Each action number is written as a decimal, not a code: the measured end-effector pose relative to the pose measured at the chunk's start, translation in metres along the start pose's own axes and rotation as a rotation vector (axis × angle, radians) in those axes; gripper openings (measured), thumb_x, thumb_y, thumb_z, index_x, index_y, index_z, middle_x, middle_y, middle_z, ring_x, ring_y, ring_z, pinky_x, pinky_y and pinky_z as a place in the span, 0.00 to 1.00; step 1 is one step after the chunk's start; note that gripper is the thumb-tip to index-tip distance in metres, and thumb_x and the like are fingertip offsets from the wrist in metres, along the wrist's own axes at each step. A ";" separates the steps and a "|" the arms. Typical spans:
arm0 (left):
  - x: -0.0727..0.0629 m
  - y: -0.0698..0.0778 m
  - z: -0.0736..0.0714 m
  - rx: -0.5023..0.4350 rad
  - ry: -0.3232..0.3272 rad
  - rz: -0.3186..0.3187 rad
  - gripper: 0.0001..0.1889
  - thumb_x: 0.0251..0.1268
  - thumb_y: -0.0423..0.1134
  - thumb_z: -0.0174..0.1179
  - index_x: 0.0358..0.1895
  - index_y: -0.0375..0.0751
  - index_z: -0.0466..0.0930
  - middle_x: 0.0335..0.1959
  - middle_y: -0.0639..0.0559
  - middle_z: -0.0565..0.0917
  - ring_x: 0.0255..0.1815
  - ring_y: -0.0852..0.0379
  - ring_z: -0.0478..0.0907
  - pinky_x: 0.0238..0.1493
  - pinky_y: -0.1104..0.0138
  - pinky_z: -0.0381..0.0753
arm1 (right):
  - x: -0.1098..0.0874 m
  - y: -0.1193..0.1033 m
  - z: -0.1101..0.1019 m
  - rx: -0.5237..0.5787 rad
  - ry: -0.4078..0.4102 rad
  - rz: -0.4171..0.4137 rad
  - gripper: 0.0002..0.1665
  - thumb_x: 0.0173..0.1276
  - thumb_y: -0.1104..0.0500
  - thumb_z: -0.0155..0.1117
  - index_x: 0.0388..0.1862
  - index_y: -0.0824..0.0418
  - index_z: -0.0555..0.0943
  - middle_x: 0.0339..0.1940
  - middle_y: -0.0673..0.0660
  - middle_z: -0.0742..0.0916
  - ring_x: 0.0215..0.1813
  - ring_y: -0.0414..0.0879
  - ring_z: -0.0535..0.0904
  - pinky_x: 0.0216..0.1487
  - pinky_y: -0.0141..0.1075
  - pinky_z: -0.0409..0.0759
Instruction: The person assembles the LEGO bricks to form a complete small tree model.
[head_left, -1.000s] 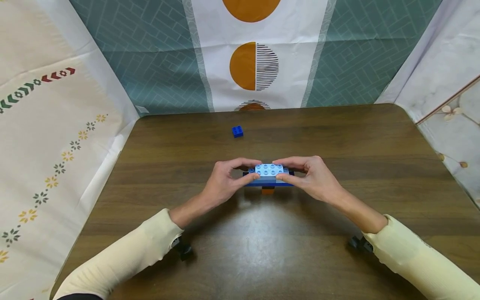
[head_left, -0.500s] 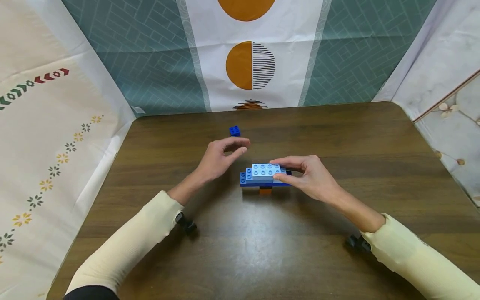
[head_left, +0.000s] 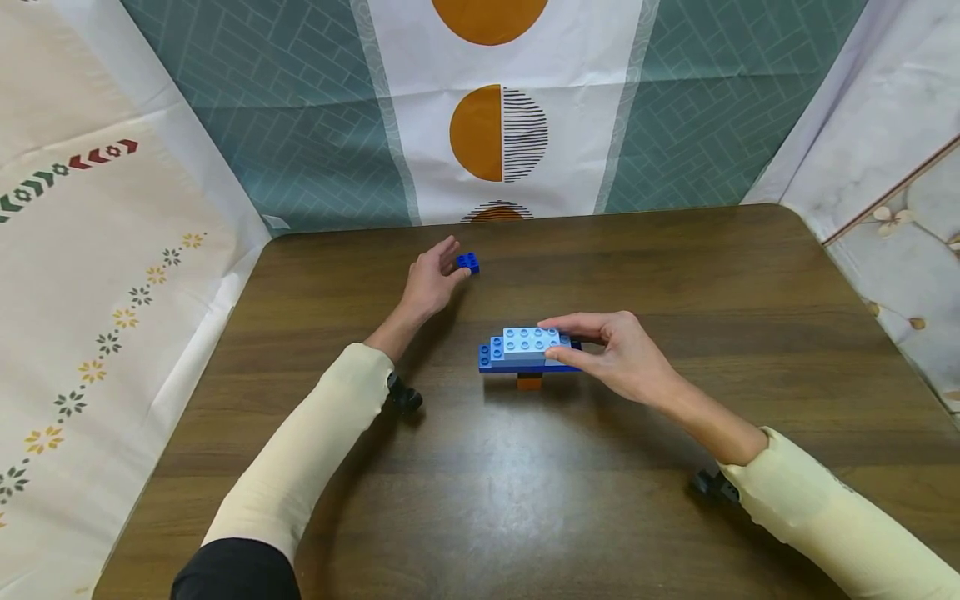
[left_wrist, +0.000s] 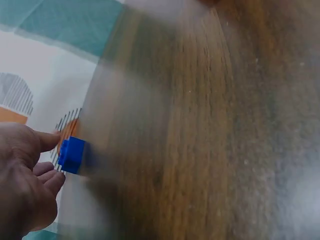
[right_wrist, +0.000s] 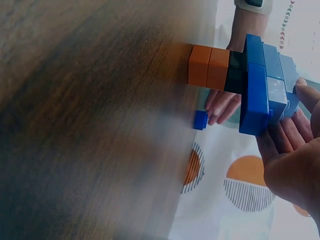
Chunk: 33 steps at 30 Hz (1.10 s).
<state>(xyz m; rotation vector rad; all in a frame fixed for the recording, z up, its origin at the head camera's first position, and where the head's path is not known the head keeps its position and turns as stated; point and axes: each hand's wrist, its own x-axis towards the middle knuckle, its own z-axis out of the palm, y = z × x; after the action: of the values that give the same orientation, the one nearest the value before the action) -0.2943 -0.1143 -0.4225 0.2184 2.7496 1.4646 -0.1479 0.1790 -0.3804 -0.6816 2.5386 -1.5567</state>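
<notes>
A stack of toy building bricks (head_left: 525, 343) stands mid-table: a narrow orange base (right_wrist: 206, 67), a black brick (right_wrist: 236, 72), a wide dark blue layer (right_wrist: 255, 97), and lighter blue bricks (right_wrist: 280, 75) above. My right hand (head_left: 630, 354) holds the stack's right end, thumb on the near side and fingers on the far side. Farther back, a small dark blue brick (head_left: 468, 262) with studs up lies on the table. Beside it on the left is my left hand (head_left: 429, 279), its thumb right at the brick and its fingers spread apart (left_wrist: 50, 180).
The brown wooden table (head_left: 675, 267) meets a patterned cloth (head_left: 315, 125) along its back edge. Cloths also hang to the left and right. Dark wrist devices (head_left: 405, 396) sit below both sleeves.
My left hand has let go of the brick stack and moved back and left to the small blue brick. The right hand stays on the stack, which has kept its place.
</notes>
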 end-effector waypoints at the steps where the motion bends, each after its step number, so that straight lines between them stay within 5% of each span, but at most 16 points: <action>1: 0.001 0.000 0.002 0.003 0.000 -0.008 0.35 0.79 0.34 0.64 0.83 0.35 0.60 0.81 0.41 0.69 0.81 0.47 0.66 0.77 0.58 0.68 | 0.000 0.000 0.000 0.000 0.001 0.000 0.22 0.69 0.58 0.79 0.62 0.54 0.89 0.59 0.54 0.89 0.51 0.48 0.87 0.54 0.46 0.88; 8: 0.007 -0.004 0.008 0.056 0.027 -0.049 0.29 0.80 0.33 0.62 0.79 0.36 0.68 0.76 0.41 0.75 0.76 0.47 0.73 0.74 0.59 0.72 | -0.001 0.000 0.000 0.010 0.000 0.009 0.22 0.69 0.58 0.79 0.62 0.54 0.89 0.59 0.54 0.89 0.51 0.48 0.87 0.53 0.45 0.88; 24: 0.009 -0.005 0.007 0.110 0.079 -0.035 0.21 0.77 0.35 0.66 0.69 0.39 0.80 0.64 0.43 0.86 0.62 0.47 0.83 0.66 0.57 0.80 | 0.000 -0.004 0.001 -0.004 0.000 -0.009 0.22 0.69 0.58 0.79 0.61 0.55 0.89 0.58 0.54 0.90 0.49 0.48 0.87 0.52 0.45 0.88; 33: -0.019 0.022 -0.006 0.033 0.006 0.150 0.21 0.76 0.37 0.67 0.69 0.43 0.81 0.64 0.45 0.85 0.62 0.48 0.84 0.67 0.58 0.81 | 0.001 -0.003 0.001 -0.012 0.001 0.003 0.22 0.68 0.57 0.80 0.61 0.54 0.89 0.58 0.54 0.90 0.51 0.48 0.87 0.54 0.45 0.88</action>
<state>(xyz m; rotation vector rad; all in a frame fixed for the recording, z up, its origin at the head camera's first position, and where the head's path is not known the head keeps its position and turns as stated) -0.2739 -0.1099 -0.4014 0.4300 2.8195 1.4532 -0.1478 0.1768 -0.3779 -0.6780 2.5511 -1.5425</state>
